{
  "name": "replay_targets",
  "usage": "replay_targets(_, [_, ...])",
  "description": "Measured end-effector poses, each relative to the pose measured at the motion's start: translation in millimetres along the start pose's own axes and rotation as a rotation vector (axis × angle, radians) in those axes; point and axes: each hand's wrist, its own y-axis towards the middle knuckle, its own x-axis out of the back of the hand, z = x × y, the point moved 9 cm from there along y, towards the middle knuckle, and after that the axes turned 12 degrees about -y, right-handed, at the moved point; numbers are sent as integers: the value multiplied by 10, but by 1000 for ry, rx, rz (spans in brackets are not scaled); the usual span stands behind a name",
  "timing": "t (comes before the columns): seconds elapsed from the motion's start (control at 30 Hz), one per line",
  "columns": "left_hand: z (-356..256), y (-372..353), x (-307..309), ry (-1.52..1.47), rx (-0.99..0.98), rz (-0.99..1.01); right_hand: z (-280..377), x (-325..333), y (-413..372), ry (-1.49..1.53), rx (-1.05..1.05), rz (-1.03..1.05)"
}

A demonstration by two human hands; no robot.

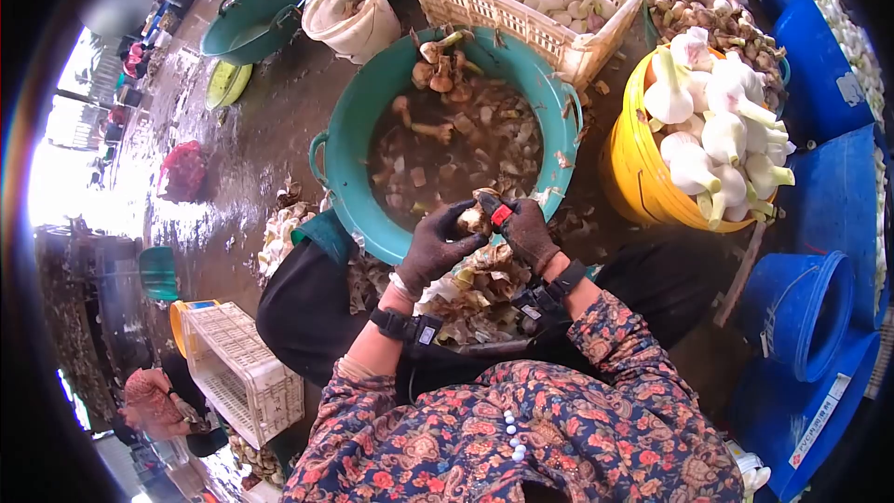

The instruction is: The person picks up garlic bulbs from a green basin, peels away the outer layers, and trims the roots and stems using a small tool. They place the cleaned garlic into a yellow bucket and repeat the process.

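Observation:
Both my hands wear dark gloves and meet over the near rim of a green tub (349, 144). My left hand (434, 244) is closed around a garlic bulb (473, 220). Fingers bent, my right hand (525, 231) presses at the bulb's right side; a small red piece shows at its fingers, and I cannot tell whether it is a tool or a band. Murky water with floating peel fills the tub, and several unpeeled garlic bulbs (442, 74) rest at its far side. Loose garlic skins (480, 293) are heaped between my legs, below my hands.
To the right, a yellow bucket (626, 154) brims with clean white garlic (726, 135). A cream crate (568, 47) of garlic and a white bucket (349, 23) stand behind the tub. Blue buckets (792, 307) line the right. Another person (158, 401) is beside a crate (237, 363) at lower left.

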Motion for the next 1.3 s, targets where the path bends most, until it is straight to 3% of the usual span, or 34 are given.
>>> replay_targets(0.1, [-38,-25,-24,38,10,33,58,53,-32,-59,73,-25])
replay_targets(0.17, [55,-62,-2,-224,183,0,60,60,-22,-112,97,14])
replay_targets(0.27, [101,-116,4,-445,190,-9,-71,-206,-103,550,-198,300])
replay_targets(0.3, [73,-124,-14,-601,149,-28,-50,-230,-100,548,-198,302])
replay_targets(0.37, [206,-92,-45,-659,13,-70,-199,-241,-123,488,-404,214])
replay_targets(0.47, [348,-109,-114,-540,22,-220,-70,-304,-330,614,-503,318])
replay_targets(0.57, [249,-49,-102,-66,-16,-118,-206,-432,-317,771,-503,497])
replay_targets(0.63, [-32,-47,88,284,-183,-242,-106,-234,-63,354,-116,249])
replay_targets(0.67, [-324,-73,27,318,-395,-294,-22,-201,-111,319,-186,290])
replay_targets(0.7, [-374,-62,93,321,-392,-303,-64,-204,-66,319,-186,299])
replay_targets(0.77, [39,25,50,416,112,0,-197,-334,-26,-28,-176,450])
replay_targets(0.8, [51,32,88,406,52,-29,-96,-352,-38,248,-84,364])
replay_targets(0.83, [88,28,101,406,54,-28,-128,-336,-45,250,-86,363])
replay_targets(0.9, [314,-25,181,-303,253,-167,210,-226,-130,113,113,409])
replay_targets(0.97, [376,-75,256,-275,279,-180,158,-239,-144,61,95,463])
replay_targets(1.03, [538,-114,353,-383,330,-221,295,-272,-231,375,174,564])
replay_targets(1.1, [364,-189,280,-468,259,-206,244,-341,-254,502,67,624])
replay_targets(1.17, [191,-174,359,-156,52,-182,268,-299,-158,325,217,405])
replay_targets(1.2, [288,-212,345,-597,201,-295,545,-101,-235,-476,638,21])
replay_targets(1.3, [397,-179,388,-541,277,-300,759,-184,-348,-619,800,43])
